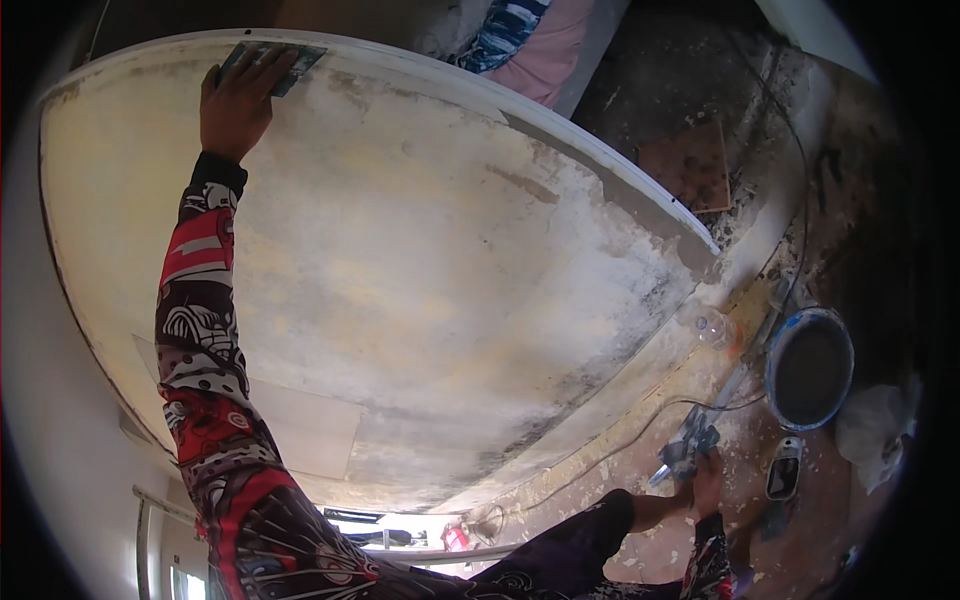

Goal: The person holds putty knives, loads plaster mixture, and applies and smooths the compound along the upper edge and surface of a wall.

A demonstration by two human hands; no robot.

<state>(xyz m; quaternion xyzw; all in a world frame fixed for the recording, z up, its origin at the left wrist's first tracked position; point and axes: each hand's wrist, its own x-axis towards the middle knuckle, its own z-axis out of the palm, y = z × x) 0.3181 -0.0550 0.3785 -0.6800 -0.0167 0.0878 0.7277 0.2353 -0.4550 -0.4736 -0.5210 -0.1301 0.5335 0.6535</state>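
Note:
My left hand [240,105] is stretched out to the top of the wall [400,230], beside its white edge strip. Under its fingers is a flat, dark blue-green rectangular spreader [303,68], pressed against the wall. The wall is cream and white, with grey smears and darker stains toward the right. Low at the right, my right hand [708,482] is closed around a grey-smeared flat tool [688,447], held near my bent knee. The fingers of this hand partly cover the tool, so its exact kind is unclear.
A blue-rimmed bucket of grey paste [810,368] stands at the right. Near it are a clear bottle [712,328], a small white-and-black object [783,468] and a whitish plastic bag [870,430]. A cable [640,432] runs across the floor. A brown tile [690,168] lies beyond the wall's end.

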